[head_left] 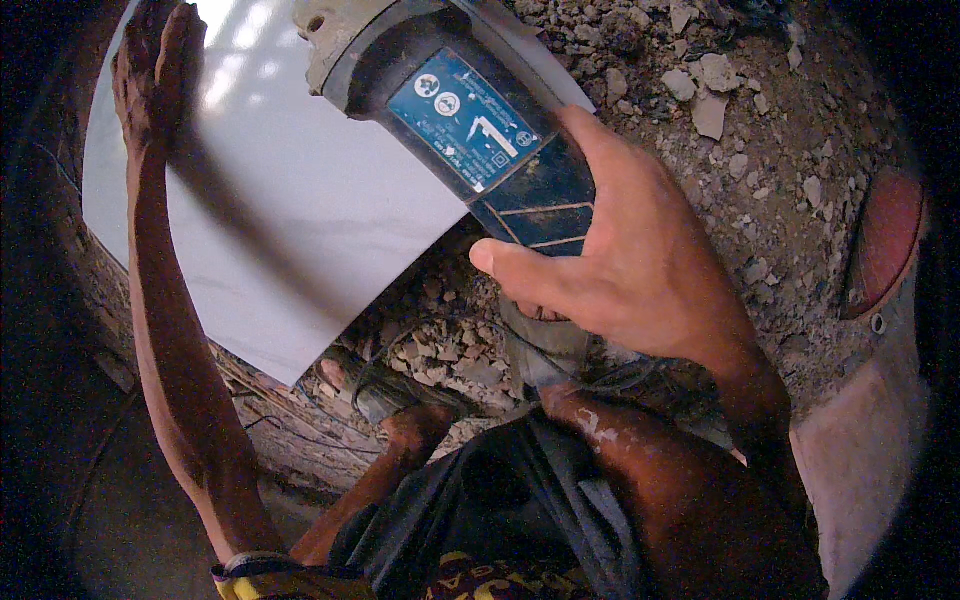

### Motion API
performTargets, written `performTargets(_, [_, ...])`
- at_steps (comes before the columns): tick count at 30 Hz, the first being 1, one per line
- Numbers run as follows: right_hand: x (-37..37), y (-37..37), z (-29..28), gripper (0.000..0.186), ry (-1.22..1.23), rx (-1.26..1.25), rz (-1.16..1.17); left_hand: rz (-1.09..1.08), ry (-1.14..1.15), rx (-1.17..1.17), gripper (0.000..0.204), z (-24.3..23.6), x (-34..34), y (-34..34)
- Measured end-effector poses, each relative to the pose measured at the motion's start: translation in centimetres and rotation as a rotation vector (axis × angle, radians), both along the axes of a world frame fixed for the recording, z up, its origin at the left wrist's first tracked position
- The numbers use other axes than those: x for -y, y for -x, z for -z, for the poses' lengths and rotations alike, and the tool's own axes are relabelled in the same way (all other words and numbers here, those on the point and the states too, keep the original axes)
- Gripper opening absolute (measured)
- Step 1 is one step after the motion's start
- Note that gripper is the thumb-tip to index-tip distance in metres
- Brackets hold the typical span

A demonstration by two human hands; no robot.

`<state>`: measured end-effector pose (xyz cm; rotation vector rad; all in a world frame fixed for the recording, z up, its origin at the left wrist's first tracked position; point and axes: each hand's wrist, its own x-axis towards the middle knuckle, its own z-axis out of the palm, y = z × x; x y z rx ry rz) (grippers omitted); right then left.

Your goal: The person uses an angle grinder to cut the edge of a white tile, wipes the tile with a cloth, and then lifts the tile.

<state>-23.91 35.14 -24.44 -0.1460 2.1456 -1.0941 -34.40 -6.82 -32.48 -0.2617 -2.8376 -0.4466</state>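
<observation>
My right hand is wrapped round the body of a dark blue angle grinder with a blue label and a grey metal gear head. It is held above the glossy white tile, near the tile's right edge; the grinder's disc is out of the frame. At the far left, my left hand rests on the tile near its left edge, fingers stretched out away from me and nothing seen in them. A long shadow runs across the tile beside my left arm.
Broken rubble and loose dirt cover the ground to the right. A dark cord crosses the rubble by my feet. At the right edge stands a reddish rounded thing of unclear kind, above a pale surface.
</observation>
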Motion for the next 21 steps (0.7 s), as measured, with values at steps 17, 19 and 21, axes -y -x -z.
performTargets(17, [-1.3, -1.2, -0.2, 0.055, -0.008, 0.024, 0.006, -0.042, 0.163, 0.045, 0.098, 1.7, 3.4, 0.9])
performTargets(19, [-1.5, -1.4, -0.2, 0.055, -0.012, -0.006, -0.011, -0.003, 0.261, 0.011, 0.097, 2.0, 3.5, 1.0])
performTargets(21, [-1.7, -1.7, -0.1, 0.055, -0.031, -0.036, -0.014, 0.06, 0.411, -0.025, 0.096, 2.2, 3.5, 1.0])
